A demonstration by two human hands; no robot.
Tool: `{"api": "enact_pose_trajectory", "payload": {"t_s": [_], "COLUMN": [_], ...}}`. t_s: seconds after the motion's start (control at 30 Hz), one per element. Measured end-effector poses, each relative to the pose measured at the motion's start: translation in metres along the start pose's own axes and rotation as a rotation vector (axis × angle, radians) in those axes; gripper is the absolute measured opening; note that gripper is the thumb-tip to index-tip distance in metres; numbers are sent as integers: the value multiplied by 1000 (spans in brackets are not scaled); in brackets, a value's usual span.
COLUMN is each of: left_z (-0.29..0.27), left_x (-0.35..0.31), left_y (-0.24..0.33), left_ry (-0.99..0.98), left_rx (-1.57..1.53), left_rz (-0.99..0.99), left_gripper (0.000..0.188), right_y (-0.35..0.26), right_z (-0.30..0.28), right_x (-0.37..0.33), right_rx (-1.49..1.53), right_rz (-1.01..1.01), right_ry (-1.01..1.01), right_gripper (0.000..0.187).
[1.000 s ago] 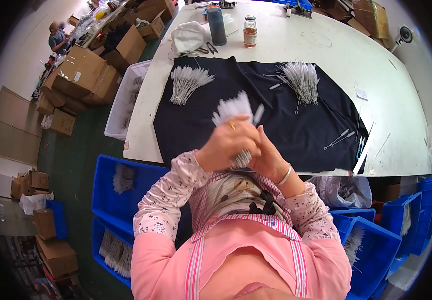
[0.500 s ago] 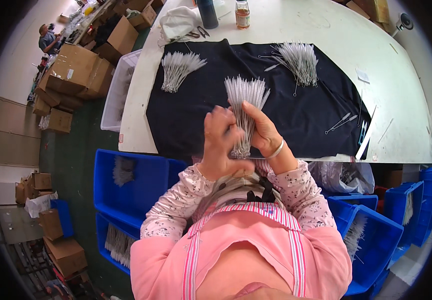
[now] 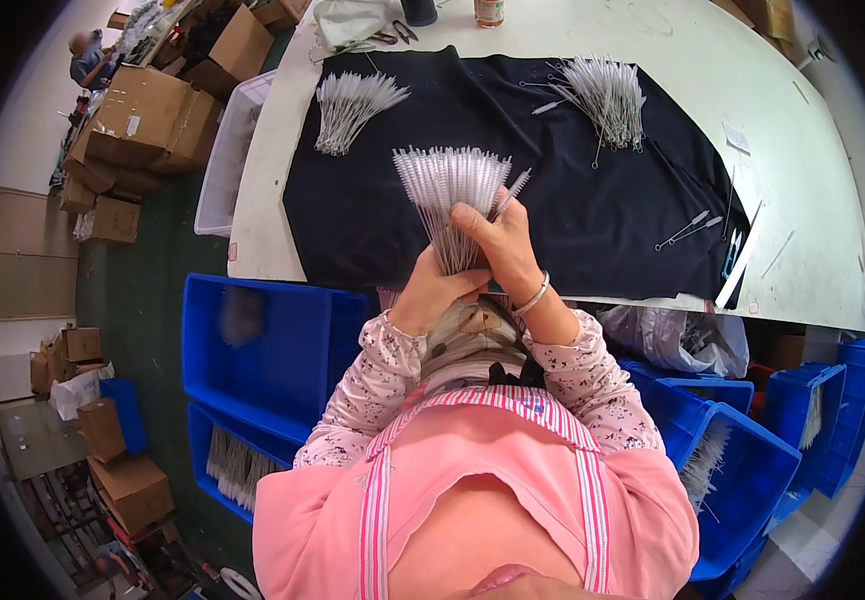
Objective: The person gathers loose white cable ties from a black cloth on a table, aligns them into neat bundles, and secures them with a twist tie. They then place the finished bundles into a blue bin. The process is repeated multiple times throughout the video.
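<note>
A thick bundle of thin wire brushes [image 3: 450,190] with white bristles stands fanned out between my hands, bristle ends away from me. My left hand [image 3: 434,288] is wrapped round the lower wire handles, covering their looped ends. Higher up, my right hand [image 3: 500,238] grips the same bundle, its thumb lying across the front. One or two brushes lean out to the right of the rest. Beneath is a dark cloth [image 3: 352,210] spread over the white table [image 3: 802,210].
On the cloth lie a left brush pile [image 3: 352,108], a right brush pile [image 3: 604,100] and a few loose brushes [image 3: 687,230]. Blue bins [image 3: 282,345] flank me, several with brushes inside. Cardboard boxes [image 3: 147,120] and another person [image 3: 90,62] are at the far left.
My left hand, which was open and blurred beside the bundle, has closed round its lower handles. The bundle has shifted left and its bristles are spread wider. The view has tilted slightly.
</note>
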State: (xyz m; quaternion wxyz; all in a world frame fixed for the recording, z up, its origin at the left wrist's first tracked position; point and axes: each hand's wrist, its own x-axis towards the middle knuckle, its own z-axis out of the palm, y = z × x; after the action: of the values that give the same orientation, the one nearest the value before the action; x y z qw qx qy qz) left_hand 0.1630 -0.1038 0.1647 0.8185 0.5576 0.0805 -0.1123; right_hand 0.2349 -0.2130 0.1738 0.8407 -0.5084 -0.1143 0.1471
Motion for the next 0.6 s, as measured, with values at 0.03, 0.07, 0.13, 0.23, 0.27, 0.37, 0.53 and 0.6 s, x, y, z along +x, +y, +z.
{"api": "enact_pose_trajectory", "payload": {"t_s": [0.03, 0.07, 0.13, 0.23, 0.27, 0.37, 0.53, 0.6], "left_z": [0, 0, -4, -3, -1, 10, -15, -21], "left_x": [0, -1, 1, 1, 0, -6, -4, -2], "left_y": [0, 0, -6, -10, -11, 1, -9, -14], "left_ry": [-9, -16, 20, 96, 124, 133, 150, 192], "left_rx": [-29, -57, -30, -60, -83, -234, 65, 247], "left_rz": [-1, -2, 21, 37, 40, 69, 83, 106], "left_gripper": [23, 25, 25, 23, 23, 24, 33, 35], "right_y": [2, 0, -6, 1, 2, 3, -31, -62], "right_z": [-1, -1, 1, 3, 1, -5, -11, -5], "right_x": [-1, -3, -7, -9, -9, -8, 15, 27], "right_rx": [-33, -40, -55, 0, -27, -104, -514, -787], "right_rz": [-7, -13, -30, -73, -52, -78, -533, -686], "right_ry": [38, 67, 121, 142, 131, 132, 267, 174], "right_gripper": [35, 35, 36, 33, 34, 37, 37, 20]}}
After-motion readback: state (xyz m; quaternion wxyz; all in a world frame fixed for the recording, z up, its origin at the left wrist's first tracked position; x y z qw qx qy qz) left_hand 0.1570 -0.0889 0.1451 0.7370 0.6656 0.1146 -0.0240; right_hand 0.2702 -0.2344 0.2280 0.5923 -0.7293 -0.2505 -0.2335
